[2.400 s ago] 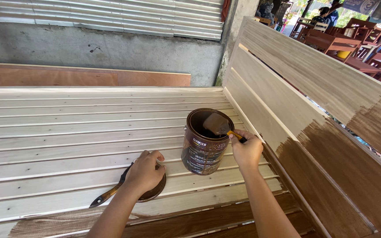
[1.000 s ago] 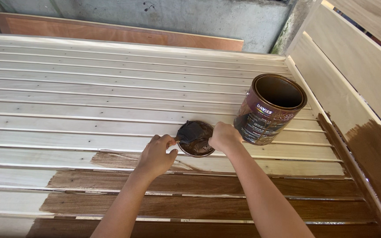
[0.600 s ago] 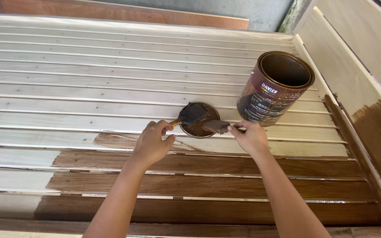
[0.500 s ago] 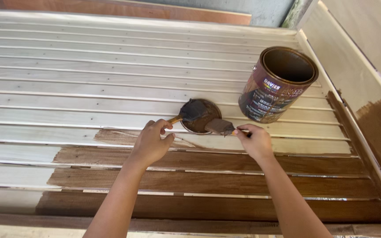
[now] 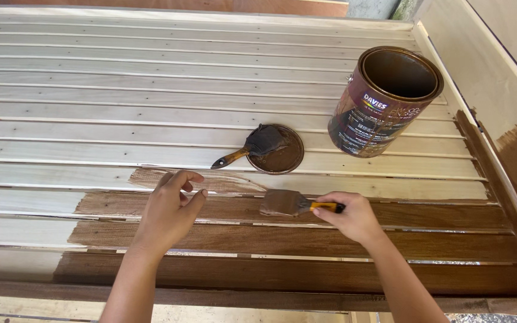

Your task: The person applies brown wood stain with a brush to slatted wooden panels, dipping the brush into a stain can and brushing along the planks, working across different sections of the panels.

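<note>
Watching my right hand grip the brush, left hand loosely curled, holding nothing; near slats stained, twelve-o'clock slats and beside the can bare.

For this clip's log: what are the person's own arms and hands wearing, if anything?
Nothing shows on either. The left hand and right hand are bare, with no gloves, and I see no rings, watch or bracelet. Both forearms are uncovered right down to the bottom edge of the picture, so no sleeve is in view. Any clothing higher up the arms is out of frame.
</note>
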Available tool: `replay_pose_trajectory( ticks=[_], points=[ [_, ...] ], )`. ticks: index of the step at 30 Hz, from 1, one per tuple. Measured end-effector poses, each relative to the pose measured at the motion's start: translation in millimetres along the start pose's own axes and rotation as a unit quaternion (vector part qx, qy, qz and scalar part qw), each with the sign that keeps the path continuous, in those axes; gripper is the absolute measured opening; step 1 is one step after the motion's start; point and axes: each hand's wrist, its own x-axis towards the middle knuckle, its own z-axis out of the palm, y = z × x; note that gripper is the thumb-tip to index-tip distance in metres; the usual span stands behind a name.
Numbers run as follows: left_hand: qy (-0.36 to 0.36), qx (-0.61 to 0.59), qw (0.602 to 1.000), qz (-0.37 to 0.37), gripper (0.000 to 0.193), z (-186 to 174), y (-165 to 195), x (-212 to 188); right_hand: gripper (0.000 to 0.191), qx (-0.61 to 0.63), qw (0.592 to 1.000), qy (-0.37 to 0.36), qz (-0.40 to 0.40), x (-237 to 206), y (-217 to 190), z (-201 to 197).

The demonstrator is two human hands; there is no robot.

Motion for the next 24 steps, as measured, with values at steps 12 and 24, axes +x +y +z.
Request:
replay_pose_trajectory(
  ticks=[12,24],
  points=[
    [-0.071,0.000,0.995,0.067,0.029,62.4,56.8,4.2,0.041,-0.250,0.959,-0.041,0.126,-41.0,116.1,-126.5],
    [-0.118,0.012,0.992,0.051,0.031,95.7,66.6,11.8,0.039,-0.359,0.909,-0.016,0.210,-51.6,145.8,-189.1]
  ],
)
